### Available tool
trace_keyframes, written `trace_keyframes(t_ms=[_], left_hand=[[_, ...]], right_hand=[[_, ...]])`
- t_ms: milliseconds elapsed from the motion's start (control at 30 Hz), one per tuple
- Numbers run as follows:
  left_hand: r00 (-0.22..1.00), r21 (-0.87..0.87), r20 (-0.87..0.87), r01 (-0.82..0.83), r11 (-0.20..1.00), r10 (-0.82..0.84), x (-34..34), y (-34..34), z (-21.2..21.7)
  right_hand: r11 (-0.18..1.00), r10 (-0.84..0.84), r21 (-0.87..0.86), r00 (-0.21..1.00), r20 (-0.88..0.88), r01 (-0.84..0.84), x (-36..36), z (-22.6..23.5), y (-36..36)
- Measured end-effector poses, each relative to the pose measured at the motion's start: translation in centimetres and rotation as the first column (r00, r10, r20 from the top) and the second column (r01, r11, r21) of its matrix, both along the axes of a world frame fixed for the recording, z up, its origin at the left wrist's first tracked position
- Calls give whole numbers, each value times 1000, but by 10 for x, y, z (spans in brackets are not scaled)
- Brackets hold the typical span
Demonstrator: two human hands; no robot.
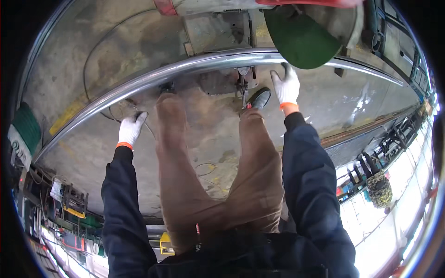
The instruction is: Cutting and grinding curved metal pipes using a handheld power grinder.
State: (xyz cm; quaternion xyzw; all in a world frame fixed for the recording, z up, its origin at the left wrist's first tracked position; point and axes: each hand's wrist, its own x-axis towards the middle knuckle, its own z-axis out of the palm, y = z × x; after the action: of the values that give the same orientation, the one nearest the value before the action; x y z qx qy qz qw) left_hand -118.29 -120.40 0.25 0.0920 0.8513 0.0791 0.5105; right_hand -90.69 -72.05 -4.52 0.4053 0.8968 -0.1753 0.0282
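A long shiny metal pipe (185, 65) crosses in front of me from lower left to right, bent in appearance by the lens. My right hand (287, 85), in a white glove with grey fingertips and an orange cuff, is just below the pipe. Its thumb and fingers are apart, with nothing visible between them; whether the fingertips touch the pipe, I cannot tell. Lower left, my left hand (130, 129), gloved alike, hangs apart from the pipe with fingers loosely bent and nothing visible in it. A metal support with a clamp (243, 76) stands under the pipe's middle.
A green rounded panel (299, 37) overlaps the pipe at upper right. A thin dark cable (85, 67) curves over the floor at left. Another green piece (26, 125) is at the far left. My shoe (259, 98) is beside the support. Metal racks (394, 143) line the right.
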Motion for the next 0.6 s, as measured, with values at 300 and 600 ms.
trace_keyframes(t_ms=[300, 600], left_hand=[[998, 82, 40, -49, 995, 45, -6, 34, 5], [981, -21, -141, 135, 991, -136, -92, -25, -92]], right_hand=[[962, 273, -119, 851, 448, -245, -38, -51, -17], [206, -424, -866, 839, 342, 457, -46, -74, -185]])
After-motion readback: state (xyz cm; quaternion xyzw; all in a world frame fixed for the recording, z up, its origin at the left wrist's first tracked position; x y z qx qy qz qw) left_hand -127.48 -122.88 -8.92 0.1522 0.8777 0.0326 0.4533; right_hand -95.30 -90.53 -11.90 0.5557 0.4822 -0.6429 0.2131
